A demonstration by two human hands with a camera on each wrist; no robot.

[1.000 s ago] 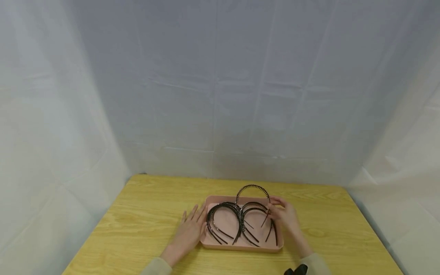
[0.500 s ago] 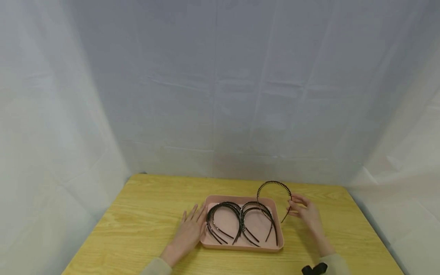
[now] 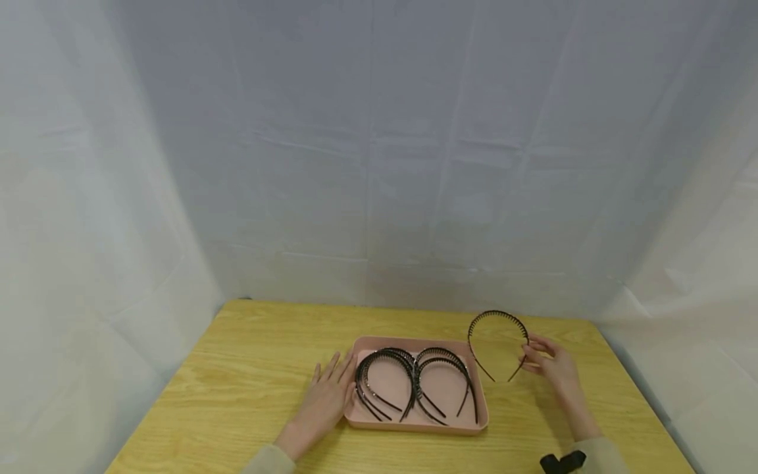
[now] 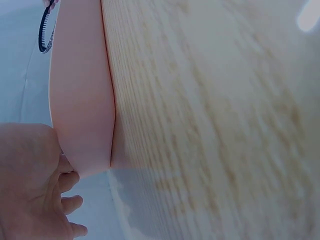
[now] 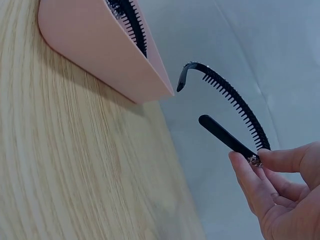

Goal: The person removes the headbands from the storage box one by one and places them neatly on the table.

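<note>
A pink tray sits on the wooden table and holds several black toothed headbands. My right hand pinches one black headband by its right side and holds it in the air to the right of the tray. In the right wrist view the thumb and fingers clamp that headband near one leg, beyond the tray's corner. My left hand lies flat on the table, fingers straight, against the tray's left wall.
White cloth hangs behind and on both sides of the table. Bare tabletop extends to the right of the tray under the held headband. A dark strap shows at my right wrist.
My right hand has carried the headband from above the tray's back right corner out to the right, past the tray. The left hand has stayed still.
</note>
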